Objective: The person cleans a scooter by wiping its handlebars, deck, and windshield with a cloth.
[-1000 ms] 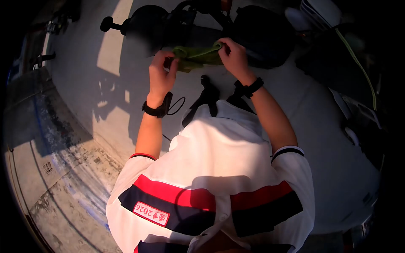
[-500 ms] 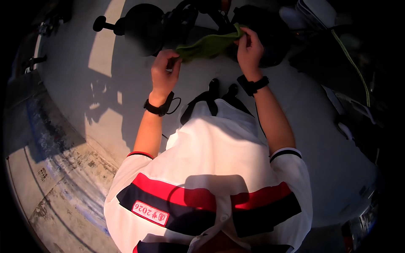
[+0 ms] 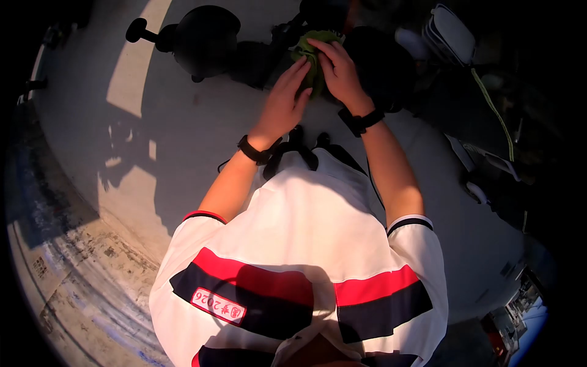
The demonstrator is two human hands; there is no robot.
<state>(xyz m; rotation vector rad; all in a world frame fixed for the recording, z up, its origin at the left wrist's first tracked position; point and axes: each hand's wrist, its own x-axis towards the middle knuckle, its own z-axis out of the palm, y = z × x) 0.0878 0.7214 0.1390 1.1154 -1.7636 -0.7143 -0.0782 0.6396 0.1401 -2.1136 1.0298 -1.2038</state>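
Observation:
A green cloth [image 3: 315, 72] is bunched up between my two hands at the top centre. My left hand [image 3: 282, 103] presses its long, nearly straight fingers against the cloth's near left side, with the thumb apart from them. From the right, my right hand [image 3: 343, 74] curves over the cloth, fingertips on its upper part. The underside of the bundle is hidden, and whether it rests on the dark things behind it is hard to make out.
Dark equipment with a round black part [image 3: 208, 40] and a knobbed arm [image 3: 139, 30] stands beyond my hands. At the upper right are a white-edged panel [image 3: 452, 35] and a yellow-green cord [image 3: 492, 107]. Grey floor [image 3: 189, 113] with shadows lies left.
The green cloth, stretched out between my hands before, is now gathered into a bundle. My left hand has moved right and my right hand slightly left, bringing them close together.

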